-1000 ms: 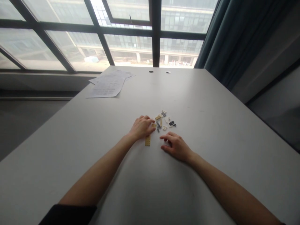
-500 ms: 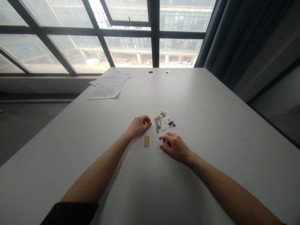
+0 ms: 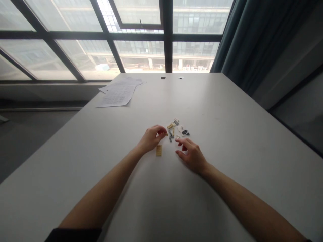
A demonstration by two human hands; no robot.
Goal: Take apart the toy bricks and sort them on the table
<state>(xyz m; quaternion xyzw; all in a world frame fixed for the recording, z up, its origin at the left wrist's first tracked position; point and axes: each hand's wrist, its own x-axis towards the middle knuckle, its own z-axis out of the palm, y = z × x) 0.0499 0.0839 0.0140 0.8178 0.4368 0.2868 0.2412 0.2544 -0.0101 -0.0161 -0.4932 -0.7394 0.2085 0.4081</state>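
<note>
Between the thumb and fingertips of my left hand point(image 3: 151, 138) is a small tan toy brick point(image 3: 166, 134), mostly covered by the fingers. A tan studded plate point(image 3: 158, 150) lies flat on the table just below that hand. My right hand point(image 3: 192, 155) is open, thumb and fingers apart, with its index fingertip beside a white piece point(image 3: 177, 137); whether they touch I cannot tell. Around the fingertips lies a loose pile: a tan brick point(image 3: 171, 125), grey pieces point(image 3: 171, 138), a light grey piece point(image 3: 176, 122) and black pieces point(image 3: 185, 132).
A white table point(image 3: 161, 201) stretches forward to the windows. Sheets of printed paper point(image 3: 118, 94) lie at its far left. Two round cable holes, one dark point(image 3: 163, 78), sit near the back edge. A dark curtain point(image 3: 242, 47) hangs at the right.
My left hand has moved slightly right, toward the pile, still pinching the tan brick. My right hand has shifted a little forward and right, its index finger now by the white piece.
</note>
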